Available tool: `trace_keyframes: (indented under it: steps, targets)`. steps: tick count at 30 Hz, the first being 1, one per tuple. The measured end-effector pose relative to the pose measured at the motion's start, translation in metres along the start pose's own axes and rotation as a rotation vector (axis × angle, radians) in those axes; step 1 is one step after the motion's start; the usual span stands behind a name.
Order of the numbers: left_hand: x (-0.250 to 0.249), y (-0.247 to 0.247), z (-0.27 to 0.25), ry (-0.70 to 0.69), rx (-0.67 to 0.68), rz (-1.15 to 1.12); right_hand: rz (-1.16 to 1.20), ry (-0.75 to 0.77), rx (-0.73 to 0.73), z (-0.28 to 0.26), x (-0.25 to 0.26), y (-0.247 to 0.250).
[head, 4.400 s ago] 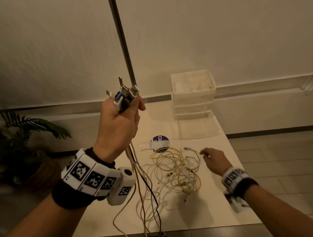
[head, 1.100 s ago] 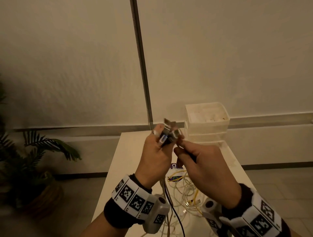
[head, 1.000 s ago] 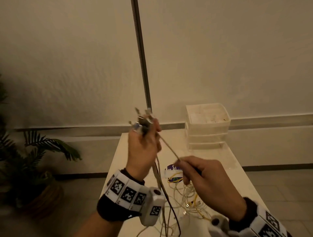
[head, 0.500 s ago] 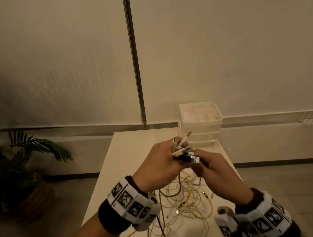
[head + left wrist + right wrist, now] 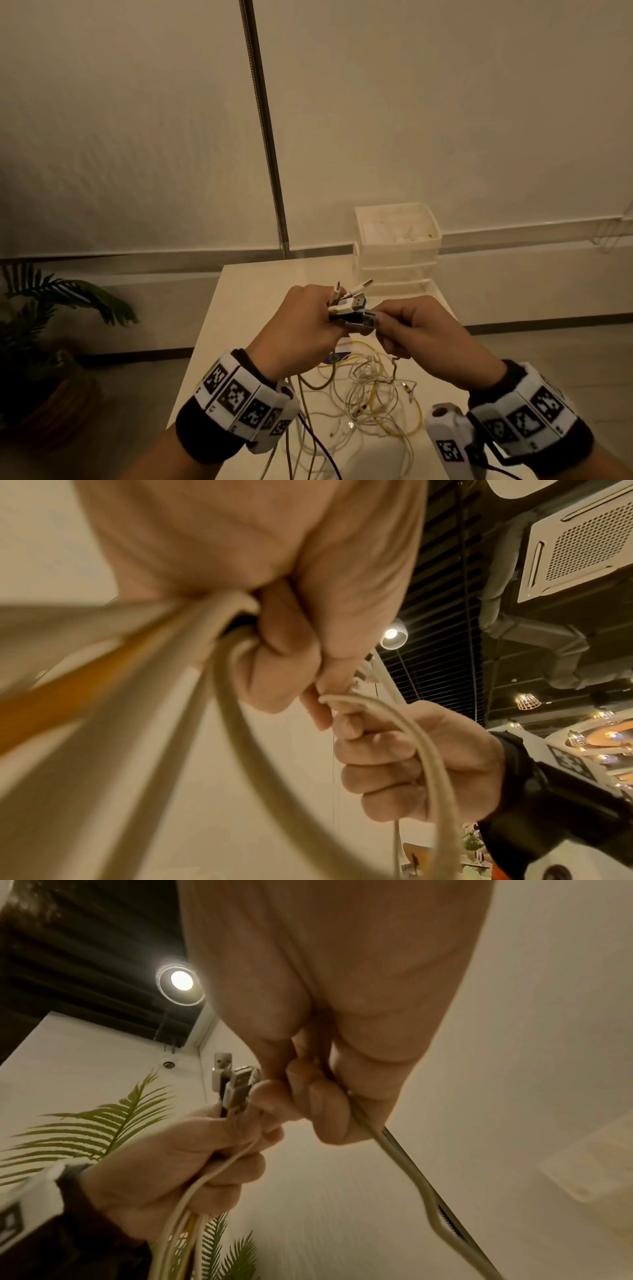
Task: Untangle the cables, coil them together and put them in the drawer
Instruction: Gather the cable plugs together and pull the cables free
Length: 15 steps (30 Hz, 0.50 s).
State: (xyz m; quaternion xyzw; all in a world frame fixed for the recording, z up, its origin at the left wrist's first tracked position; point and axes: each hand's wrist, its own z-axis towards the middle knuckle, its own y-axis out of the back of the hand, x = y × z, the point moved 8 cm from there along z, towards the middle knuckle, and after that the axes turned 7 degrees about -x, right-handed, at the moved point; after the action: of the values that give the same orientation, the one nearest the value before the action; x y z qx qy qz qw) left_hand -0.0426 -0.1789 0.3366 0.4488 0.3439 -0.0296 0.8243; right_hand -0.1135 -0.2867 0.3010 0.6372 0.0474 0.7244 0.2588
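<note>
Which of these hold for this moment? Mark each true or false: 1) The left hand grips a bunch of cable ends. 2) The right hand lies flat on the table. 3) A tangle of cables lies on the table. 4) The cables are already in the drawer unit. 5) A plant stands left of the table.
1) True: the left hand grips a bunch of cable ends.
2) False: the right hand is raised, pinching a cable beside the plugs.
3) True: the tangle lies on the table.
4) False: none shows in the drawer unit; they are in the hands or on the table.
5) True: the plant stands to its left.
</note>
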Motion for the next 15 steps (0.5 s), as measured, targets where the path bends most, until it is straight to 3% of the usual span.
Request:
trace_keyframes:
  steps: [3, 7, 11, 13, 15]
  targets:
    - [-0.001, 0.014, -0.002, -0.028, -0.115, 0.01, 0.031, 0.013, 0.017, -0.001, 0.007, -0.003]
    - [0.019, 0.06, -0.001, 0.123, -0.494, -0.146, 0.122, 0.046, -0.044, -0.001, 0.005, 0.0]
    - [0.049, 0.132, -0.019, 0.235, -0.959, -0.255, 0.153, 0.021, -0.053, -0.011, -0.016, -0.001]
    - [0.058, 0.148, -0.021, 0.292, -1.005, -0.283, 0.16, 0.009, -0.063, -0.013, -0.026, 0.0]
    - [0.05, 0.137, -0.014, 0.256, -0.873, -0.173, 0.148, -0.007, -0.072, -0.011, -0.03, -0.001]
